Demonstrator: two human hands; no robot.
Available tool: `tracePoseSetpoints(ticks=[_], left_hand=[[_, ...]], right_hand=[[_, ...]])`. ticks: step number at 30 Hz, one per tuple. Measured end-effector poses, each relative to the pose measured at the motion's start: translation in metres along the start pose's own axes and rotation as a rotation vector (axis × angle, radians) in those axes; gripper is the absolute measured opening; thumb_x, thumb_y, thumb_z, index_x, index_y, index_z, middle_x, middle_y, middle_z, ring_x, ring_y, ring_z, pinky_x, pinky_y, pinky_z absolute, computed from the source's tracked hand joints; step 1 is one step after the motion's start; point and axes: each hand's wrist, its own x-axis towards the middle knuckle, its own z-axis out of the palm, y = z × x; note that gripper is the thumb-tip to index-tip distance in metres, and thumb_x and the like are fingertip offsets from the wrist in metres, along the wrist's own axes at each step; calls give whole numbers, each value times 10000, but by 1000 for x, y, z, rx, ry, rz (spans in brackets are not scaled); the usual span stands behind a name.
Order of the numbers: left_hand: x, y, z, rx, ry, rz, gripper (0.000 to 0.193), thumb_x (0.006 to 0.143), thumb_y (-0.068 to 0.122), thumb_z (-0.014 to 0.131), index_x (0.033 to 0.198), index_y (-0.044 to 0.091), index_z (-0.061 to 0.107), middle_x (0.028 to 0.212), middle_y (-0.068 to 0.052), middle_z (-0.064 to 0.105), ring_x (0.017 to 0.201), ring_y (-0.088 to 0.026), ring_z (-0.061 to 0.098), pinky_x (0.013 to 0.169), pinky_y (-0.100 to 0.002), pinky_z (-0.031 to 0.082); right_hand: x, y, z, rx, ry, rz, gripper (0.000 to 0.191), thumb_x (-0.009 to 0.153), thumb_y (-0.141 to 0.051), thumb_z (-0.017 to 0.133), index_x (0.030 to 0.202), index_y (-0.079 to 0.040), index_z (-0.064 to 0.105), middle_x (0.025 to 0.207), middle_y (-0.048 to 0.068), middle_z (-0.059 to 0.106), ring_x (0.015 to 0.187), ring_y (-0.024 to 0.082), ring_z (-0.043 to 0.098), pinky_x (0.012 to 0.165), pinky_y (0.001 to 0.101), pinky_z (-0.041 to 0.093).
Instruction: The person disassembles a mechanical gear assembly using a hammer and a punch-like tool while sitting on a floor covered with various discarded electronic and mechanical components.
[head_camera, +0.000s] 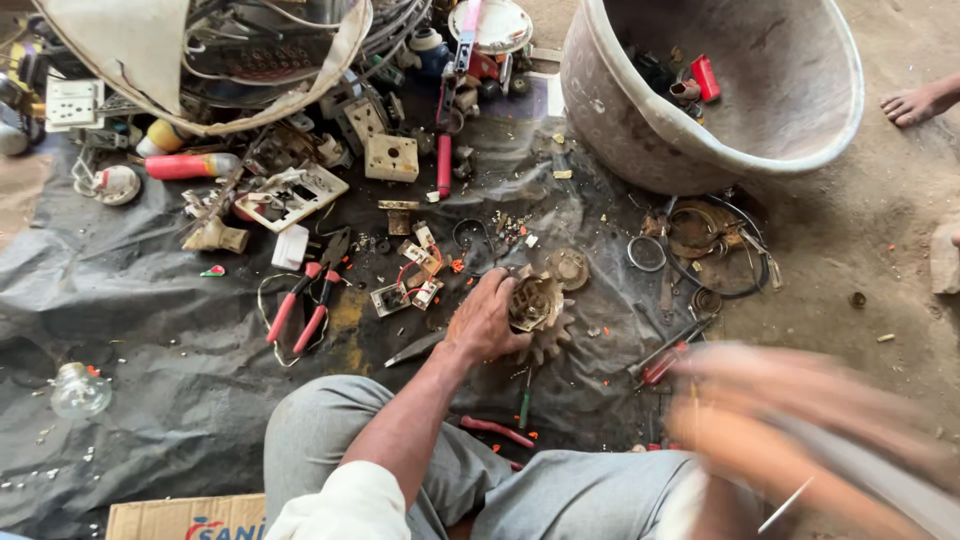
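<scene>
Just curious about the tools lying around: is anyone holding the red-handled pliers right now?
No: the red-handled pliers lie untouched on the black sheet, while the left hand grips a rusty gear-like part.

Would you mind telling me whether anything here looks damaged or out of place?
Yes. The switch plate on the black sheet is cracked open, with small fragments scattered around it. A bare light bulb lies loose on the sheet. The left hand holds a rusty toothed part. The right hand is too blurred to judge.

Bare sheet (150, 330) left of pliers (305, 300); clutter beyond; tub (620, 110) right
</scene>
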Motion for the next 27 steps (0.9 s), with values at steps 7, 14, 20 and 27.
tracePoseSetpoints(ticks=[7, 14, 20, 27], left_hand=[[-2, -1, 4, -60, 76, 104, 895, 665, 339, 888, 1418, 14, 530, 1387, -187, 533, 1305, -360, 541, 1116, -391, 462], [-6, 18, -18, -23, 16, 5, 932, 581, 323, 921, 1360, 7, 520, 1376, -201, 513, 1295, -376, 513, 1076, -403, 448], [-11, 15, -19, -9, 27, 49, 996, 561, 309, 934, 1408, 14, 501, 1391, -223, 494, 1299, -391, 491, 1086, -418, 427], [-12, 11, -15, 12, 1, 27, 977, 596, 345, 925, 1401, 0, 492, 1431, -197, 481, 1349, -368, 480, 1129, -396, 413]], right_hand=[[-67, 111, -14, -371, -293, 877, 445, 1090, -421, 568, 957, 2, 611, 718, 75, 587, 614, 257, 571, 600, 461, 452], [25, -27, -96, 366, -99, -43, 401, 1069, -390, 556, 939, -12, 584, 683, 81, 574, 562, 248, 557, 543, 452, 455], [-1, -29, 10, 25, -26, -22, 364, 1052, -364, 546, 923, -24, 560, 653, 85, 562, 518, 241, 545, 494, 444, 457], [-46, 87, 11, -356, -207, 809, 321, 1032, -333, 534, 905, -38, 533, 618, 90, 548, 467, 232, 531, 437, 435, 460]])
